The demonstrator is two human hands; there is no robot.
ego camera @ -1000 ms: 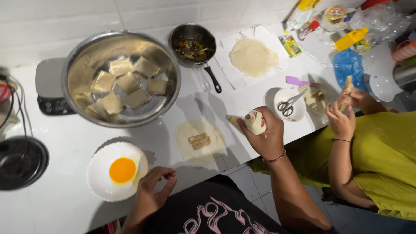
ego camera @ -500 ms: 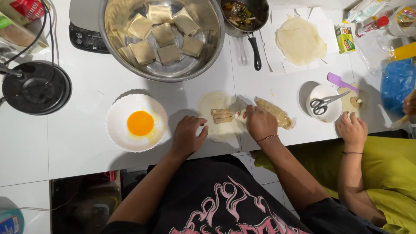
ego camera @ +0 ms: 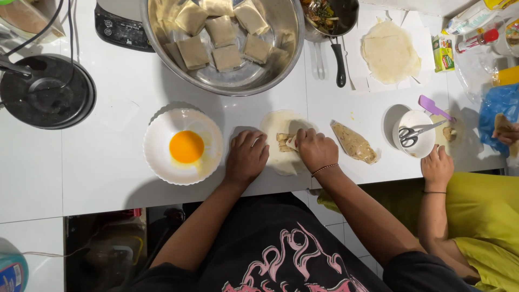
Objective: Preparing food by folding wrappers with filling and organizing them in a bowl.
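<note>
Hands first: the left hand (ego camera: 247,157) lies palm down with fingers loosely curled, pressing the left edge of a thin, pale round pastry wrapper (ego camera: 281,162) on the white countertop (ego camera: 108,162), at the centre of the frame. The right hand (ego camera: 316,150) is half closed, its fingertips pinching the wrapper's edge over a small strip of brownish filling (ego camera: 283,141). That sheet looks soft, light and easy to tear, so it is best taken by its rim with flat fingers, not pulled.

Just right of the hand lies a plastic piping bag of tan filling (ego camera: 354,142). Left of centre stands a white scalloped bowl holding an egg yolk (ego camera: 184,146). At upper centre, a large steel bowl (ego camera: 281,54) holds folded square parcels (ego camera: 221,32). At right, another person's hand (ego camera: 437,167) rests near a small white bowl with scissors (ego camera: 413,133).
</note>
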